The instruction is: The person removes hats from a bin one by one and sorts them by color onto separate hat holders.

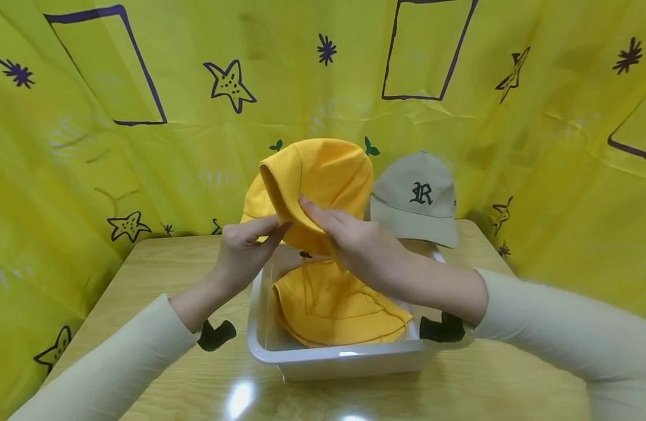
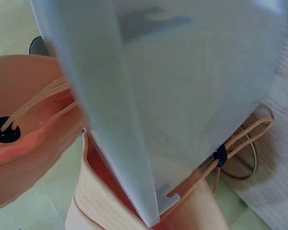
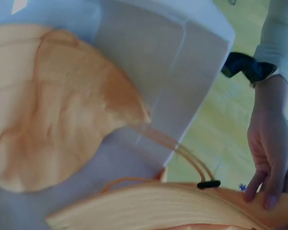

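Observation:
Above the bin, both hands hold a yellow bucket hat (image 1: pixel 328 169) by its brim. My left hand (image 1: pixel 244 245) pinches the near left brim edge between thumb and fingers; the right wrist view also shows that left hand (image 3: pixel 273 153) at the brim. My right hand (image 1: pixel 365 245) grips the brim further right, thumb on the fabric and its fingers mostly hidden. Another yellow hat (image 1: pixel 256 200) shows partly behind the held one. In the bin lies a yellow bucket hat (image 1: pixel 339 310), brim toward me. The right wrist view shows a cord with a black toggle (image 3: pixel 209 184) beside the held brim.
The white plastic bin (image 1: pixel 349 354) stands on a wooden table (image 1: pixel 186 275). A beige cap (image 1: pixel 418 199) with a dark letter R sits at the bin's far right. Behind the table hangs a yellow curtain (image 1: pixel 291 58) with drawn stars. Black wrist mounts (image 1: pixel 216 335) are on both wrists.

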The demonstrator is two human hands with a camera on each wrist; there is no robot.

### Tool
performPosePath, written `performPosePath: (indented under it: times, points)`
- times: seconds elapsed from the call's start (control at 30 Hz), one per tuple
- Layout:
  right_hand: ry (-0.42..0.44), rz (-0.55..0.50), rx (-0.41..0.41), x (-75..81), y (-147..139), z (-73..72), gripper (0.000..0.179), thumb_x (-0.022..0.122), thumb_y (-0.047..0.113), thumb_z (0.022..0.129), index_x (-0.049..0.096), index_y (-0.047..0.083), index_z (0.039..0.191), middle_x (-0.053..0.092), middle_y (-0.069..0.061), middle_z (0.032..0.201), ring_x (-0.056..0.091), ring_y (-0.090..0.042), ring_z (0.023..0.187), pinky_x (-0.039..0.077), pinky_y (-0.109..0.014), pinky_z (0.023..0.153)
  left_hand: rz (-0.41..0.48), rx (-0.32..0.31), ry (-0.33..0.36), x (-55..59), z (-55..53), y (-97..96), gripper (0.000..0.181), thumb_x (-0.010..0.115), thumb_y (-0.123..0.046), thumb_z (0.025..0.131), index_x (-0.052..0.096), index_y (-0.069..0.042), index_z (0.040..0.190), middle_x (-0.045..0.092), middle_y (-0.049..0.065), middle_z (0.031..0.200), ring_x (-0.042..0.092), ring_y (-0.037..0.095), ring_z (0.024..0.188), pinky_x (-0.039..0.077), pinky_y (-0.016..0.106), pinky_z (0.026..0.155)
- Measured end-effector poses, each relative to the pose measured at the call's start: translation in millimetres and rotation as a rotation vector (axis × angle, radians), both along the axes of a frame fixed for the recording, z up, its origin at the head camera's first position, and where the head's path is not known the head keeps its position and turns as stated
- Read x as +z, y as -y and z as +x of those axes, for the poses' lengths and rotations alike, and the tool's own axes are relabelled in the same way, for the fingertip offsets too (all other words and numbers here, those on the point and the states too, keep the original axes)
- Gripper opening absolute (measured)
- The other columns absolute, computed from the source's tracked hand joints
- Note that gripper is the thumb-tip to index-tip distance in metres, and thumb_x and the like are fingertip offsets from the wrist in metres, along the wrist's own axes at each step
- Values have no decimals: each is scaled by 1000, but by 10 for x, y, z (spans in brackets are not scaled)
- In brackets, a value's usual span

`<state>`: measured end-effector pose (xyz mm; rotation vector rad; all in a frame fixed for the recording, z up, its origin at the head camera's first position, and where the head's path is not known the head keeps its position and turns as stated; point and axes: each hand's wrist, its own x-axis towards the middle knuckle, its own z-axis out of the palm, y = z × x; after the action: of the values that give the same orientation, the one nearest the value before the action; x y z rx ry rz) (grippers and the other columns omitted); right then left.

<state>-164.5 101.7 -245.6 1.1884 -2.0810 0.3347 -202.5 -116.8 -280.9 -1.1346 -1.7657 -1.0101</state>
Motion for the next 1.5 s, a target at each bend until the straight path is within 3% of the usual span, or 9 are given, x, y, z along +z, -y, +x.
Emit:
performPosePath:
  times: [0.2,0.43,0.57,0.7,0.87,1.0,1.13,1.33,1.5]
  points:
    - [-66,-25,107,73,-168,-55,32,55,1,93,60,1,125,70,-8,103,66,-16,78,55,-27,63,77,-8,-18,39,11,53,5,69,5,82,71,8,84,71,18,77,71,15,73,53,13,69]
    - [-461,-142,197,185,-277,-257,24,48,6,98,71,0,102,72,-14,99,71,-25,79,54,-33,51,51,132,-25,52,8,134,19,62,-11,91,68,7,91,71,18,78,70,27,65,55,20,59]
    - [-484,-212,238,237,-327,-316,21,51,1,95,70,0,104,71,-15,102,71,-26,81,55,-36,56,-170,248,297,74,9,183,45,57,-4,93,43,5,134,68,24,100,70,34,78,58,38,65]
    - [-469,-253,253,282,-392,-376,25,53,-5,92,69,2,109,70,-16,107,70,-28,88,56,-39,61,-322,317,553,45,-24,222,36,50,0,95,38,3,129,65,23,89,65,32,69,54,39,60]
    - [-495,-307,278,281,-449,-479,21,59,0,91,71,3,108,70,-16,107,70,-29,89,56,-41,67,-228,378,419,-5,-58,268,20,54,8,90,51,8,110,57,16,65,52,23,48,42,30,45]
    - [-494,-326,201,275,-503,-541,18,60,3,92,70,2,106,71,-15,105,69,-32,80,55,-43,63,-42,365,423,55,-69,305,41,51,5,93,48,4,134,67,24,101,67,30,76,52,25,65]
    - [-481,-316,51,299,-539,-590,21,59,3,92,69,4,110,70,-14,106,69,-33,75,53,-43,55,85,389,432,144,-78,357,49,49,0,96,38,-6,144,50,17,137,60,29,110,44,12,87]
    - [-520,-302,-58,380,-517,-720,29,60,-1,90,67,6,117,67,-17,115,66,-34,63,40,-41,35,104,459,311,276,-114,428,49,47,-3,98,35,-7,145,46,13,140,53,28,120,46,34,98]
    - [-484,-325,-59,497,-469,-892,27,55,0,93,67,4,118,67,-16,113,68,-33,94,56,-44,62,132,502,273,407,-201,462,49,45,-6,99,33,-7,146,46,11,141,52,25,122,45,37,99]
